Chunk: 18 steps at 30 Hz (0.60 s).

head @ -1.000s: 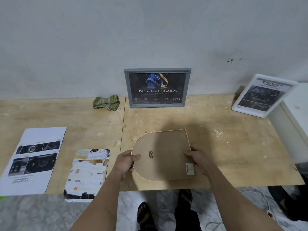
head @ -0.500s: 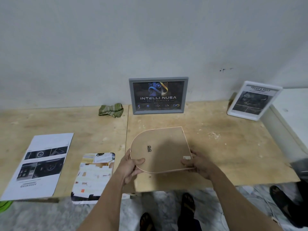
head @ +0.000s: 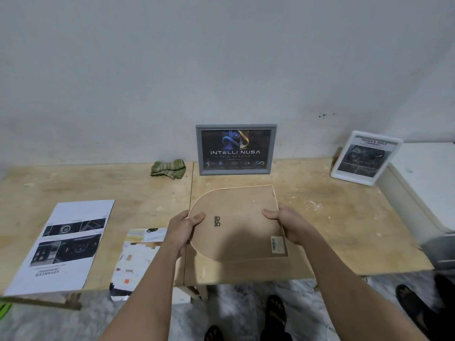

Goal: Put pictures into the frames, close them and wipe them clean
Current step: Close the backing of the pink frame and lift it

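Both hands hold the arched frame back side up, just above the near part of the desk. The left hand grips the rounded end, thumb on top and fingers hidden beneath; the right hand clasps the straight end the same way. The step in hand looks like opening this frame: its brown fibreboard back, matte and smooth, carries a small metal hanger and a label near one corner. Next, I judge, the back must be freed at its edge tabs, which calls for setting the frame flat and prying gently.

Left of the frame lies a glossy picture, partly over the desk edge, and further left a printed paper sheet. Beyond the frame, against the wall, a grey rectangular frame stands filled; a crumpled green cloth lies left of that. Beyond and right of the arched frame, a white frame leans, also filled.
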{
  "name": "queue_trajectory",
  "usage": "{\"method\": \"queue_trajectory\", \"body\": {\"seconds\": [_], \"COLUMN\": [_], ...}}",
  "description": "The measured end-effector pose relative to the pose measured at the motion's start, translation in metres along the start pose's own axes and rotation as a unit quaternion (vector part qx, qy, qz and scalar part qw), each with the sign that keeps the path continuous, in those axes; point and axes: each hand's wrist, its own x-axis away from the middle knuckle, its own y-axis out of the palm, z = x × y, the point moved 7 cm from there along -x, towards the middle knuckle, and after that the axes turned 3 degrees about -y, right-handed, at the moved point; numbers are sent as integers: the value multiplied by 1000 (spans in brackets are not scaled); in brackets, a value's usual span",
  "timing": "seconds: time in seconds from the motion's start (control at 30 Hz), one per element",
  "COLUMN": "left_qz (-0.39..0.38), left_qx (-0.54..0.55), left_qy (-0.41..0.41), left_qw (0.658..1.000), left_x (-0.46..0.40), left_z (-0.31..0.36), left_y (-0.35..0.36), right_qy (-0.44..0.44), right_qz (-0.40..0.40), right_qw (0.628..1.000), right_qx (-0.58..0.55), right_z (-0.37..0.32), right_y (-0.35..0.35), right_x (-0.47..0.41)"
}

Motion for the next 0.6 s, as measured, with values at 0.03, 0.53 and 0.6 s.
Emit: {"method": "queue_trajectory", "body": {"seconds": [0.03,0.53,0.6], "left_qz": [-6,-7,-85], "left_qx": [-8,106,122], "left_qy": [6,19,-25], "left_qw": [1000,994,989], "left_x": [0,0,6], "left_z": [5,39,28], "left_y": [1,12,29], "right_qy": [-9,-32,-41], "right_qz": [5,-38,-7], "right_qw": [1000,997,993], "right_qx": [-3,-62,-107], "right_z": [-7,-8,-10], "right_y": [0,19,14], "right_x": [-2,23,20]}}
